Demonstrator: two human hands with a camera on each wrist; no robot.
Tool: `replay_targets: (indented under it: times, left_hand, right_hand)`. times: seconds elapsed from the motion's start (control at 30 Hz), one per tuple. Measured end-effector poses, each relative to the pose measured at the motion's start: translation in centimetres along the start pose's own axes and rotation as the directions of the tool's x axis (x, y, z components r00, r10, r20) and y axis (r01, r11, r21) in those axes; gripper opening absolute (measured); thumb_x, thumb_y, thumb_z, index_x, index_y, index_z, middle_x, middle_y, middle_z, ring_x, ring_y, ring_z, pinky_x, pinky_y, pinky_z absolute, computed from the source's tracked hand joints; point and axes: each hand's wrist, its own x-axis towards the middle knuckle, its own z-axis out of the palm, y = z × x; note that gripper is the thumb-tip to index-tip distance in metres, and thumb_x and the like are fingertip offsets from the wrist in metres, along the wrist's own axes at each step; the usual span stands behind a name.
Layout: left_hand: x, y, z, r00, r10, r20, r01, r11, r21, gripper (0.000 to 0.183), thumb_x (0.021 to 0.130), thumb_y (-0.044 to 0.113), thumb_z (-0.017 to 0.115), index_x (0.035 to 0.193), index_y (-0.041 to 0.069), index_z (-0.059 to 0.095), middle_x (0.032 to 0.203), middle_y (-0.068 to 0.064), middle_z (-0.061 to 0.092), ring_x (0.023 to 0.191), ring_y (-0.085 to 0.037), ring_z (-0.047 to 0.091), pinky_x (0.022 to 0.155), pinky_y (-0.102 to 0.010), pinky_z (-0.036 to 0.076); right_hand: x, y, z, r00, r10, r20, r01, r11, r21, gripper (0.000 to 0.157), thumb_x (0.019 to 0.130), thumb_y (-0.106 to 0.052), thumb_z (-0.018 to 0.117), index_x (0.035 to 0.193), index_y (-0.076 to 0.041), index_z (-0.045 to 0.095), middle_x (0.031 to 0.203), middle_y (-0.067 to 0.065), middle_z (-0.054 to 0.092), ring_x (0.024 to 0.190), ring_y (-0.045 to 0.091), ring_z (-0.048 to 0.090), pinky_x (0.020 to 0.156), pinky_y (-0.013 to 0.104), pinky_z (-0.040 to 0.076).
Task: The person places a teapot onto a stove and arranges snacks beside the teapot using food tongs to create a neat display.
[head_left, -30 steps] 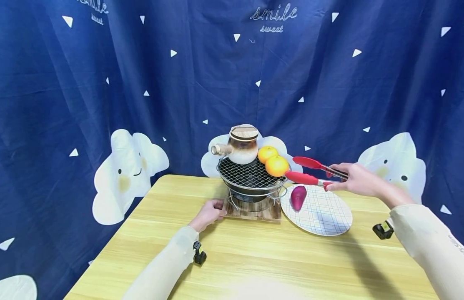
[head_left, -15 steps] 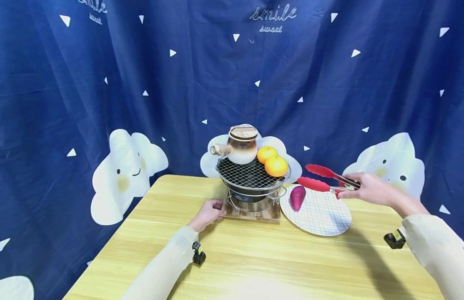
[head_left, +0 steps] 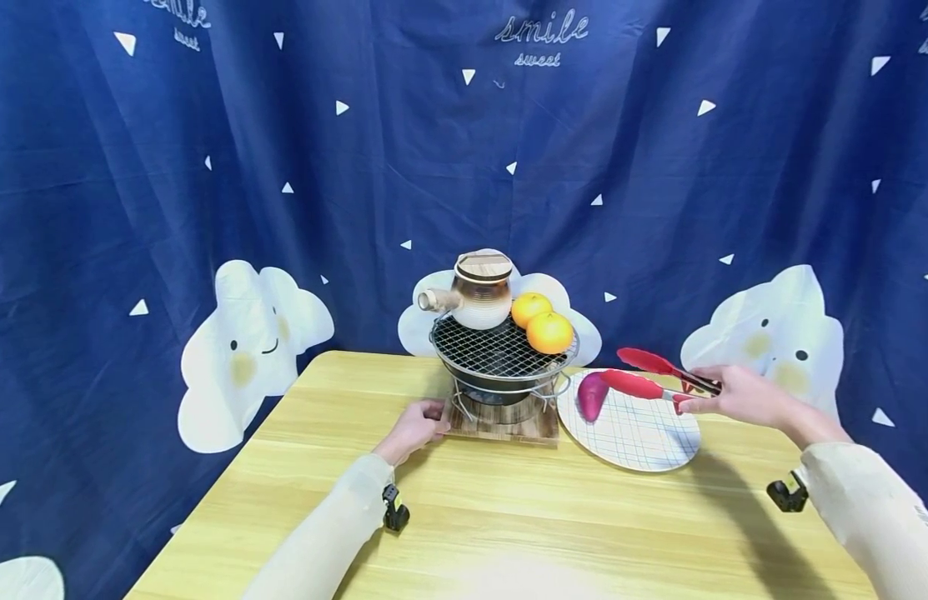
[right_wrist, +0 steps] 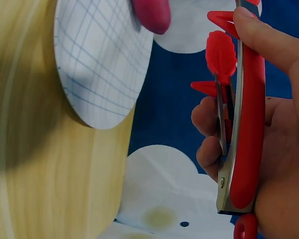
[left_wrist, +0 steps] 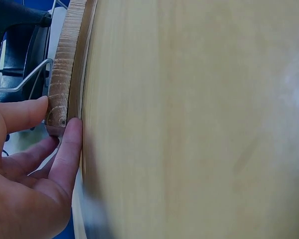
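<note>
My right hand point(head_left: 744, 398) grips a pair of red-tipped tongs point(head_left: 634, 384) over the plate. The tongs' tips are spread apart, with nothing between them, and the lower tip overlaps the purple sweet potato-like thing point(head_left: 592, 398) in the head view. That purple piece lies on the left side of a white plate point(head_left: 644, 437) with blue checked lines. At the left, my left hand point(head_left: 414, 432) pinches the corner of a wooden board point(left_wrist: 65, 74), thumb on top and fingers at its lower side. On this board stands a round black grill point(head_left: 486, 354) with a wire mesh.
A brown-and-white side-handled pot point(head_left: 482, 304) with a wooden lid stands at the back of the mesh. Two oranges point(head_left: 549, 333) sit to its right. Behind the light wooden table point(head_left: 464, 517) hangs a blue curtain point(head_left: 403, 150) with clouds.
My right hand has drawn the tongs right, away from the oranges, and lowered them over the plate towards the purple piece. My left hand keeps its place on the board.
</note>
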Motion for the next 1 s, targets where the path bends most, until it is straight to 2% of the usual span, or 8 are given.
replay_targets:
  times: [0.07,0.17,0.27,0.63,0.83,1.0]
  left_hand:
    - [0.0,-0.1,0.0,1.0,0.0,-0.004,0.0,1.0,0.007,0.053,0.085,-0.001,0.067,0.135,-0.011,0.053,0.117,-0.024,0.064,0.09,-0.026,0.07,0.08,-0.037,0.062]
    - [0.0,-0.1,0.0,1.0,-0.004,-0.01,0.004,1.0,0.01,0.053,0.085,0.0,0.067,0.135,-0.01,0.053,0.118,-0.023,0.065,0.09,-0.025,0.07,0.081,-0.036,0.062]
    - [0.0,0.0,0.1,1.0,-0.009,-0.009,0.009,1.0,0.001,0.053,0.086,-0.001,0.067,0.135,-0.011,0.052,0.117,-0.024,0.065,0.089,-0.025,0.07,0.081,-0.036,0.062]
    - [-0.2,0.3,0.1,1.0,-0.013,-0.012,0.013,1.0,0.006,0.051,0.086,-0.002,0.067,0.135,-0.01,0.053,0.12,-0.024,0.064,0.09,-0.026,0.07,0.082,-0.037,0.063]
    - [-0.3,0.4,0.1,1.0,-0.015,-0.009,0.015,1.0,0.01,0.05,0.086,-0.002,0.067,0.133,-0.011,0.054,0.119,-0.024,0.065,0.089,-0.026,0.069,0.081,-0.038,0.062]
    - [-0.3,0.4,0.1,1.0,-0.014,-0.006,0.014,1.0,-0.003,0.049,0.085,-0.003,0.067,0.131,-0.012,0.055,0.118,-0.024,0.065,0.09,-0.026,0.069,0.082,-0.038,0.063]
  right_hand:
    - [-0.1,0.2,0.2,1.0,0.003,0.002,-0.003,1.0,0.004,0.086,0.081,-0.049,0.081,0.133,0.015,0.056,0.113,0.021,0.071,0.097,0.029,0.062,0.086,0.051,0.054]
    - [-0.1,0.5,0.6,1.0,0.004,0.011,-0.004,1.0,0.017,0.084,0.081,-0.047,0.081,0.133,0.013,0.056,0.11,0.016,0.072,0.092,0.024,0.06,0.079,0.039,0.053]
    - [0.0,0.9,1.1,1.0,0.007,0.018,-0.007,1.0,0.02,0.081,0.081,-0.047,0.081,0.133,0.01,0.058,0.109,0.013,0.072,0.091,0.022,0.06,0.076,0.034,0.051]
    - [-0.4,1.4,2.3,0.999,0.05,0.021,-0.049,0.998,-0.043,0.081,0.079,-0.056,0.079,0.131,0.004,0.064,0.111,0.015,0.073,0.099,0.029,0.064,0.085,0.051,0.054]
    - [-0.5,1.2,2.7,0.997,0.049,0.063,-0.046,0.998,-0.035,0.075,0.081,-0.053,0.078,0.128,0.004,0.065,0.107,0.011,0.074,0.095,0.024,0.064,0.08,0.042,0.054]
    - [-0.4,1.4,3.3,0.992,0.057,0.11,-0.06,0.998,0.019,0.074,0.083,-0.05,0.078,0.129,0.006,0.063,0.109,0.011,0.073,0.097,0.023,0.063,0.082,0.041,0.053]
